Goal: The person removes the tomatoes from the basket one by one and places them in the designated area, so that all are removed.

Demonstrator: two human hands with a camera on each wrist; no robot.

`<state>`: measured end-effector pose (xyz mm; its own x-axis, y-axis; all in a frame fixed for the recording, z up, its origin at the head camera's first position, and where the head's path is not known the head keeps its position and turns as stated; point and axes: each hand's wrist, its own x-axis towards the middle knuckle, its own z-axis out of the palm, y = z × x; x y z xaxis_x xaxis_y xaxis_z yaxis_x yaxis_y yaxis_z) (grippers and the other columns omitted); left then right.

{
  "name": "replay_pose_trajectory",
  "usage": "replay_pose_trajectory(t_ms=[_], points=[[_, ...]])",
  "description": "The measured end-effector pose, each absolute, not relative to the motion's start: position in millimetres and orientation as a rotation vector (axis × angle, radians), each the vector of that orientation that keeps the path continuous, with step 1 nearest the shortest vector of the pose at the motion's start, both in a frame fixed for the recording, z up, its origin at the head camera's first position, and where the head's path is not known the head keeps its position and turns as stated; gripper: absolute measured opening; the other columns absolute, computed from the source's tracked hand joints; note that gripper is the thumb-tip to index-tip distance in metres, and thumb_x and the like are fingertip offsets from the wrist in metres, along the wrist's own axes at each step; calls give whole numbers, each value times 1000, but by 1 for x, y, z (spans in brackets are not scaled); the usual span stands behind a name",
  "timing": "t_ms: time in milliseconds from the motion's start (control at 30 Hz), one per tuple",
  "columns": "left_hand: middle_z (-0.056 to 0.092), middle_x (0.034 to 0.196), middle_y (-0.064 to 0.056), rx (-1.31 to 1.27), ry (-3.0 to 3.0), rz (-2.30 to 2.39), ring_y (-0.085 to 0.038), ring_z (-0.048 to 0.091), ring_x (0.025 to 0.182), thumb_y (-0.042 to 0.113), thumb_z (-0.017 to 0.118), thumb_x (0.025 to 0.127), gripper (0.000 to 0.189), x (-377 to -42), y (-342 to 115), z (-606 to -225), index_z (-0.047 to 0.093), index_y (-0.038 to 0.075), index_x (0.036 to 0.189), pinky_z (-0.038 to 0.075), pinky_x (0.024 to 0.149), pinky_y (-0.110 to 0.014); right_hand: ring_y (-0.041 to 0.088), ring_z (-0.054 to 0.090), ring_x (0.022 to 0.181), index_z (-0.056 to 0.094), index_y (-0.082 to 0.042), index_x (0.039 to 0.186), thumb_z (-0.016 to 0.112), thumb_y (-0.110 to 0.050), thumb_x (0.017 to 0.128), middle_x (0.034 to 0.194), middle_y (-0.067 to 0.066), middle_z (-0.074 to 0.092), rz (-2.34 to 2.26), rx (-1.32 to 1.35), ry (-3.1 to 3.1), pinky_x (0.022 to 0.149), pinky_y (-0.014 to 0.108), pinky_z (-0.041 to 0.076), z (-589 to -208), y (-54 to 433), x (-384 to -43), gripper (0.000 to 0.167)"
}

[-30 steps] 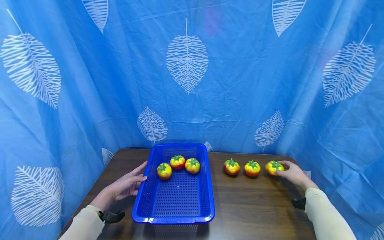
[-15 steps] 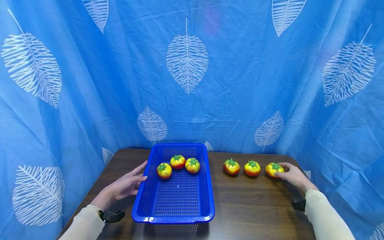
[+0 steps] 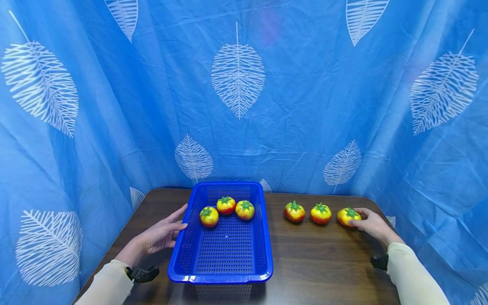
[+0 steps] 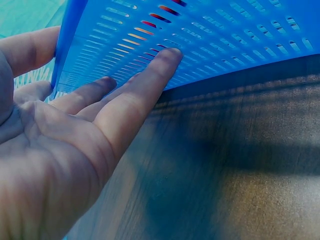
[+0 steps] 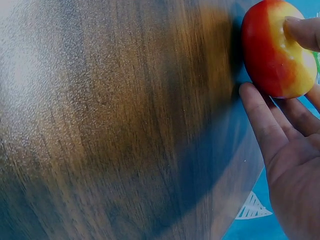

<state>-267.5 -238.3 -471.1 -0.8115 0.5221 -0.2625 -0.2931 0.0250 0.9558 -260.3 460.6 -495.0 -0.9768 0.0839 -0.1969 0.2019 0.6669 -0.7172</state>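
Your right hand (image 3: 372, 223) pinches a fruit (image 3: 346, 216), probably so it can't roll; your left hand (image 3: 158, 237), straight-fingered, touches the basket (image 3: 221, 279) beside it, perhaps for steadiness.

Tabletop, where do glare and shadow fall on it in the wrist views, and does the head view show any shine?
Right wrist view: whitish glare over the upper left of the tabletop, dark bluish shadow beside the right hand; head view: white glints on the front rim of the basket; left wrist view: dark shadow bands beside the basket.
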Motion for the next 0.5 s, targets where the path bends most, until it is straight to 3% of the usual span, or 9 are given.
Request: replay_pose_trajectory(t_ms=[500], points=[[21,163,-29,230,1732,1839,-45,56,129,24,53,108,83,-269,-239,-472,-7,33,165,51,97,-62,48,49,117,27,12,151,74,-49,91,140,39,41,-1177,244,2736,103,63,45,-497,461,-260,98]])
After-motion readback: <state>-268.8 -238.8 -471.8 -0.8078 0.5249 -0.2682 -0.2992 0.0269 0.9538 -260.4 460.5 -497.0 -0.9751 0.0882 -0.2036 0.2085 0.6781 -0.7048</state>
